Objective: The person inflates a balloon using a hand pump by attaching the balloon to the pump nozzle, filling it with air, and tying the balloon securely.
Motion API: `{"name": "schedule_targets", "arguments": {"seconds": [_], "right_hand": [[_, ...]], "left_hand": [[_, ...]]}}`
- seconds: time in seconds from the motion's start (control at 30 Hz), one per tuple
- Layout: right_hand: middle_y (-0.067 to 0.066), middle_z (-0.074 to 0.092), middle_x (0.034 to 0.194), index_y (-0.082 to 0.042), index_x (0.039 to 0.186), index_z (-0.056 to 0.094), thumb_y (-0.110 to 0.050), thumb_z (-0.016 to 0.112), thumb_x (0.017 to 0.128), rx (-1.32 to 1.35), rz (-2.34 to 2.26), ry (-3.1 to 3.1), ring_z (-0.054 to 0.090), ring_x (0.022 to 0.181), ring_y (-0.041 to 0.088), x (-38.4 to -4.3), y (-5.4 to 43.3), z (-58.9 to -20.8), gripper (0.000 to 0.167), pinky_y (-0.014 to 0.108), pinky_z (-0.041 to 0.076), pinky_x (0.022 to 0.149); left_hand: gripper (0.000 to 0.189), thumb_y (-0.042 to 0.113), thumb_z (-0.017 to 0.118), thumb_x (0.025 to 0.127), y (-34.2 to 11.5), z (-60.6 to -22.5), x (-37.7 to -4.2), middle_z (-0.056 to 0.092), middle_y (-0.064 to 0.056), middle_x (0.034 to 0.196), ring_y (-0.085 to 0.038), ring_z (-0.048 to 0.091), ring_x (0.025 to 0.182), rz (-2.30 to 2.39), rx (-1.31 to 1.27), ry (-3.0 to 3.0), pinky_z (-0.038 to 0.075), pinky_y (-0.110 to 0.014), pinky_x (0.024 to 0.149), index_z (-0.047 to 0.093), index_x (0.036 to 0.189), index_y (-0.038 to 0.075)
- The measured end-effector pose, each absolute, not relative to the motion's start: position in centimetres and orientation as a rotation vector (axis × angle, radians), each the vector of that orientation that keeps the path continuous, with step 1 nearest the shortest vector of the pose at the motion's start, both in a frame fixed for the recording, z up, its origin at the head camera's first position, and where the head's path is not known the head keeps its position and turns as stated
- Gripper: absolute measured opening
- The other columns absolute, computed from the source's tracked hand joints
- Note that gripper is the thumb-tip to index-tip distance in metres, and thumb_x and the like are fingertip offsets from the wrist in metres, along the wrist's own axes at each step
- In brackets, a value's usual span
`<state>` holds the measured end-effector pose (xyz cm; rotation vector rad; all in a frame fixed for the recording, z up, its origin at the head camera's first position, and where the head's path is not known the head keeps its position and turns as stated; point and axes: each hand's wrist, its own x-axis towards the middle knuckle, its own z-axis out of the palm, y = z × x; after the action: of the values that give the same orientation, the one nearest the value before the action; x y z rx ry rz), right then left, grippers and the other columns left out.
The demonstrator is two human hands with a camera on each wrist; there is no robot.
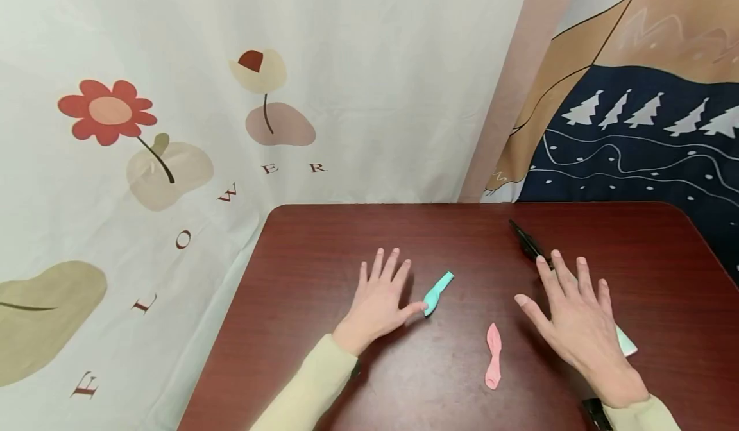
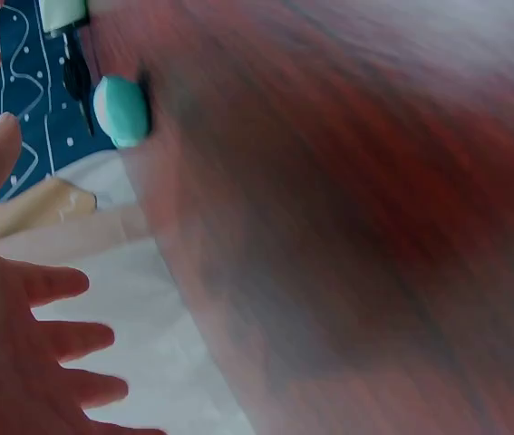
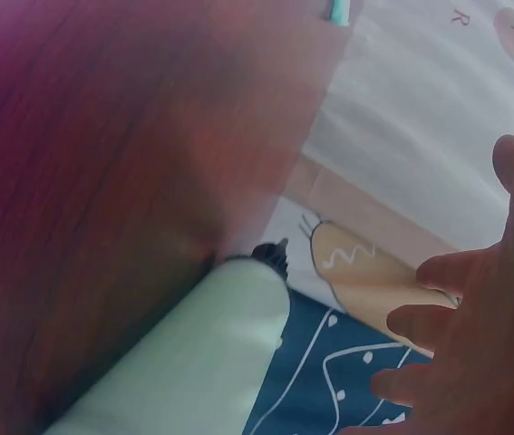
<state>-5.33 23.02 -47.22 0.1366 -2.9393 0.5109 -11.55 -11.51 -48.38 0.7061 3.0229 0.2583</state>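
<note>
My left hand is spread palm down over the table, fingers straight. Its thumb tip overlaps the near end of a limp teal balloon in the head view. That balloon lies beyond the thumb in the left wrist view. My right hand, also spread and holding nothing, hovers over a balloon pump with a pale green barrel and a black tapered nozzle. The hand hides the pump's middle from the head view. An uninflated pink balloon lies flat between the two hands.
Everything lies on a dark reddish-brown table with rounded far corners. Behind it hangs a whitish cloth printed with flowers and letters. A navy and tan cloth with white trees hangs at the right.
</note>
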Motion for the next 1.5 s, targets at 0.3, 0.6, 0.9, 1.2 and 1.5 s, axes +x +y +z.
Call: {"name": "schedule_targets", "arguments": {"seconds": [0.3,0.6,0.9,1.2,1.5], "right_hand": [[0.023,0.025,0.167,-0.003,0.158,0.038,-0.057,0.055,0.102,0.205,0.553,-2.916,0.004,0.155,0.050,-5.3,21.1,-47.6,0.079,0.077,0.007,0.114],[0.022,0.028,0.166,-0.002,0.155,0.043,-0.058,0.056,0.101,0.224,0.554,-2.929,0.007,0.155,0.049,-5.0,19.7,-48.3,0.079,0.077,0.015,0.112],[0.022,0.031,0.165,-0.002,0.156,0.043,-0.056,0.057,0.102,0.283,0.607,-2.918,0.014,0.155,0.047,-5.1,19.0,-48.1,0.077,0.073,0.017,0.115],[0.013,0.040,0.162,-0.012,0.156,0.046,-0.045,0.071,0.097,0.419,0.897,-2.782,0.026,0.153,0.041,-6.0,17.3,-47.0,0.071,0.070,0.029,0.113],[0.000,0.059,0.145,-0.020,0.144,0.061,-0.036,0.072,0.099,0.530,1.230,-2.727,0.056,0.134,0.023,-7.6,15.2,-45.8,0.049,0.050,0.052,0.101]], "left_hand": [[0.091,0.075,0.066,0.086,-8.3,-49.2,-11.7,0.064,-0.004,0.128,-0.023,0.063,0.113,0.248,0.883,2.999,0.054,-0.040,0.090,0.052,0.145,0.008],[0.040,0.036,0.084,0.089,-8.3,-49.9,-11.7,0.063,0.002,0.098,-0.014,0.060,0.084,0.286,0.953,2.967,0.053,-0.026,0.072,0.065,0.114,0.011],[0.010,0.017,0.070,0.099,-9.9,-48.4,-12.9,0.072,0.004,0.098,-0.011,0.063,0.081,0.729,0.748,2.901,0.052,-0.030,0.070,0.078,0.104,0.014],[0.015,0.014,0.064,0.104,-11.0,-45.2,-13.8,0.062,0.007,0.078,-0.006,0.043,0.063,1.127,0.708,2.588,0.038,-0.022,0.061,0.077,0.108,0.009],[0.015,0.016,0.064,0.104,-11.1,-43.8,-14.5,0.061,0.009,0.077,-0.004,0.042,0.061,1.111,0.847,2.469,0.036,-0.021,0.059,0.077,0.107,0.010]]}}
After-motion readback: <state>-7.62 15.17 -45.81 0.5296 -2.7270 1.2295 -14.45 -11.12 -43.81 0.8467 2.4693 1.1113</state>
